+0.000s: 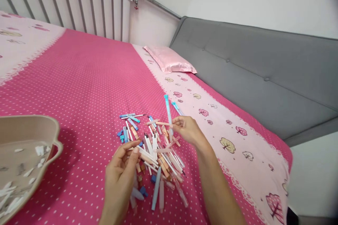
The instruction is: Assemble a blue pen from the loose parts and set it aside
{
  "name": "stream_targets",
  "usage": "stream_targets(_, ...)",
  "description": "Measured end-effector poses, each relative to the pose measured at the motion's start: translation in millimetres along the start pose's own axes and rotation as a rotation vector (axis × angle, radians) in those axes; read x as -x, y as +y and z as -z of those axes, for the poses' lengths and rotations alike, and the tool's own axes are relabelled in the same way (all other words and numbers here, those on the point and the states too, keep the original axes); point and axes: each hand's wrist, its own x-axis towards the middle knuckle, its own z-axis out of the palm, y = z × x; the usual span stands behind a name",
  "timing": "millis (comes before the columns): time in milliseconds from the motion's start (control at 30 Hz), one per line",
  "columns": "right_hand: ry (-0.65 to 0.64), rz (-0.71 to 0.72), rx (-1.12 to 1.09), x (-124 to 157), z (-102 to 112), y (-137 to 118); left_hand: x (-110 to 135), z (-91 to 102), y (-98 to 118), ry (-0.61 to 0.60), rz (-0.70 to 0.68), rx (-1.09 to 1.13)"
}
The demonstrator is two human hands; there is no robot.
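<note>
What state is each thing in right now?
Right hand: shut on a blue pen, held upright.
Left hand: fingers curled, touching the pen pile.
Pen pile: loose, scattered on the bedspread, caps off.
Tray: holds white bits.
Pillow: lying flat.

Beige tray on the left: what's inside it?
The tray holds scattered white bits on its floor. Its left and near parts are cut off by the frame, so further contents can't be seen.

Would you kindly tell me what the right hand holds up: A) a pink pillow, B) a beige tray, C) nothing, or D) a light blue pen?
D: the right hand pinches a light blue pen upright above the pen pile.
</note>
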Motion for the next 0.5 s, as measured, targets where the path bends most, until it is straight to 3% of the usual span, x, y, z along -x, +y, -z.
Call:
stream_targets(100,0.082,-0.113,0.243,-19,18,23,1,0.4,-1,0.006,0.002,-0.011)
stream_targets(267,0.139,-0.261,0.412,-49,39,53,-2,2.4,-4,0.020,-0.034,-0.046)
stream_targets(500,0.146,-0.428,0.603,-85,49,68,-7,7.0,-8,0.064,-0.107,-0.128)
